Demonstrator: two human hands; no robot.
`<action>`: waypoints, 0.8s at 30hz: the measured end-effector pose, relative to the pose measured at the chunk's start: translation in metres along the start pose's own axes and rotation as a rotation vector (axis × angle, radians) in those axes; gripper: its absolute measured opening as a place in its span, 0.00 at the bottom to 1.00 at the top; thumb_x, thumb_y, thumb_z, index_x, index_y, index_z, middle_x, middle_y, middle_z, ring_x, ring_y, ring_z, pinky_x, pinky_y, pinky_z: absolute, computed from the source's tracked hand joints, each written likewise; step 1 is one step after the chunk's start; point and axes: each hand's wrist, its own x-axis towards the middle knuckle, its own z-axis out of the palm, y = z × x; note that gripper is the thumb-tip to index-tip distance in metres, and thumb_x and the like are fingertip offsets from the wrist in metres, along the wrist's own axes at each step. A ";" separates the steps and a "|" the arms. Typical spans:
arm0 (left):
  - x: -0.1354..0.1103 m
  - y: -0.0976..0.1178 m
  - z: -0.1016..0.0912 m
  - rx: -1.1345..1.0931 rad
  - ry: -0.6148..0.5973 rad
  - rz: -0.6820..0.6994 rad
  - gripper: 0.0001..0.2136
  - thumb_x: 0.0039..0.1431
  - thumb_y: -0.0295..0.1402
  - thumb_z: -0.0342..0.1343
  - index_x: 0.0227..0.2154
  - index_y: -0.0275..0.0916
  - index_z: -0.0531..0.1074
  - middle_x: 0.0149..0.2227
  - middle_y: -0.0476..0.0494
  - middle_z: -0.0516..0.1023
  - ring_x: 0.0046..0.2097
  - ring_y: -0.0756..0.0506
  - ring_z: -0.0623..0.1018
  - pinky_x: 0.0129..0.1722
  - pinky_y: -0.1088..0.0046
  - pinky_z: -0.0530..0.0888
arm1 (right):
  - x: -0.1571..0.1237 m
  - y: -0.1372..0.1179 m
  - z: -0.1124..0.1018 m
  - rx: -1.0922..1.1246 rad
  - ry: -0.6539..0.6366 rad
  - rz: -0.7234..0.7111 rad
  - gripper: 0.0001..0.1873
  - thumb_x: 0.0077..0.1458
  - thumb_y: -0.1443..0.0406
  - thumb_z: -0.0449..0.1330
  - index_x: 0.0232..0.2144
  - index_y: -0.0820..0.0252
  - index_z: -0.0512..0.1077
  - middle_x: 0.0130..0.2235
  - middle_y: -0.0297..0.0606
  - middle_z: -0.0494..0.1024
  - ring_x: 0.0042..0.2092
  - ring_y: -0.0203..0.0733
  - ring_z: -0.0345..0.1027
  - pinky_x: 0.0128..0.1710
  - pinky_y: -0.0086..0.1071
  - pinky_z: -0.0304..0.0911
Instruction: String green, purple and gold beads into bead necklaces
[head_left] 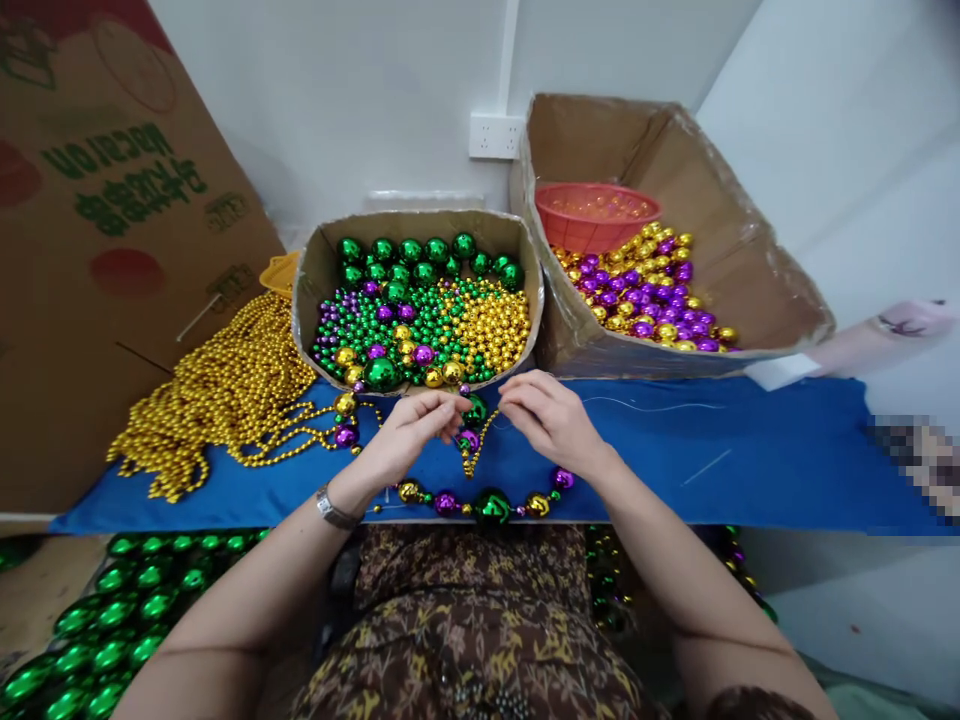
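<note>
The brown patterned clothing of the person is nearest, and to its left, lower than the table, lie rows of large green balls. The table has a blue cover. Along its near edge rests a bead string of gold, purple and green balls, with the largest green one in the middle.

A little farther, a silver wristband is on the left wrist. The left hand has its fingers bent, with thumb and first finger drawn close together near a green ball. The right hand faces it, its fingers also bent and only slightly apart from the thumb. I cannot tell if the tips of either hand meet, or what they pinch. Between the hands hang or lie a purple ball and a thin gold bead chain; the chain's upper end is close to the right fingers. A fine clear thread lies to the right.

Left of the hands, a heap of gold bead chains spreads on the table. Just beyond the hands stands a low box with green, purple and gold beads inside. Farther, on the right, a bigger carton contains gold and purple balls and a red basket. A white socket is on the far wall.
</note>
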 end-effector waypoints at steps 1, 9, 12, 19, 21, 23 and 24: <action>0.001 0.002 0.001 0.050 -0.033 0.008 0.13 0.57 0.40 0.59 0.39 0.35 0.77 0.30 0.45 0.76 0.30 0.51 0.72 0.30 0.75 0.70 | 0.007 -0.001 0.003 -0.012 -0.022 -0.037 0.11 0.64 0.60 0.52 0.35 0.55 0.72 0.42 0.42 0.74 0.45 0.44 0.68 0.48 0.42 0.65; 0.005 0.001 0.007 0.036 0.035 -0.028 0.14 0.53 0.42 0.63 0.29 0.34 0.75 0.24 0.48 0.73 0.24 0.53 0.68 0.23 0.79 0.65 | 0.029 0.011 0.032 0.038 0.021 0.055 0.11 0.64 0.62 0.52 0.45 0.56 0.72 0.48 0.43 0.71 0.50 0.45 0.66 0.50 0.40 0.64; 0.004 -0.002 0.004 -0.045 0.083 -0.066 0.14 0.51 0.42 0.64 0.30 0.34 0.76 0.25 0.47 0.73 0.24 0.54 0.69 0.22 0.79 0.65 | 0.009 0.010 0.036 0.119 0.092 0.126 0.12 0.64 0.62 0.52 0.45 0.55 0.72 0.45 0.41 0.73 0.47 0.42 0.68 0.48 0.37 0.65; 0.005 0.000 0.005 -0.045 0.085 -0.056 0.14 0.50 0.41 0.65 0.29 0.34 0.76 0.24 0.47 0.73 0.24 0.54 0.69 0.22 0.79 0.65 | -0.013 0.008 0.052 0.236 -0.080 0.259 0.10 0.62 0.59 0.55 0.36 0.57 0.74 0.35 0.37 0.76 0.37 0.38 0.70 0.40 0.32 0.65; 0.005 -0.001 0.005 -0.014 0.089 -0.033 0.14 0.50 0.42 0.65 0.29 0.34 0.76 0.24 0.48 0.73 0.24 0.54 0.69 0.22 0.79 0.65 | -0.014 0.007 0.054 0.326 -0.116 0.337 0.12 0.62 0.58 0.55 0.35 0.57 0.74 0.31 0.35 0.75 0.34 0.37 0.69 0.36 0.31 0.65; 0.005 -0.001 0.004 0.056 0.106 0.005 0.14 0.52 0.42 0.64 0.30 0.34 0.76 0.24 0.49 0.72 0.24 0.54 0.68 0.23 0.78 0.65 | -0.017 0.003 0.055 0.459 -0.126 0.424 0.14 0.61 0.56 0.54 0.38 0.58 0.74 0.32 0.35 0.76 0.33 0.36 0.69 0.33 0.30 0.65; 0.005 -0.002 0.003 0.101 0.115 0.024 0.14 0.52 0.42 0.63 0.30 0.34 0.76 0.23 0.49 0.72 0.23 0.54 0.68 0.23 0.78 0.65 | -0.019 0.000 0.055 0.528 -0.127 0.464 0.15 0.61 0.55 0.54 0.39 0.58 0.74 0.33 0.36 0.76 0.32 0.36 0.70 0.32 0.29 0.65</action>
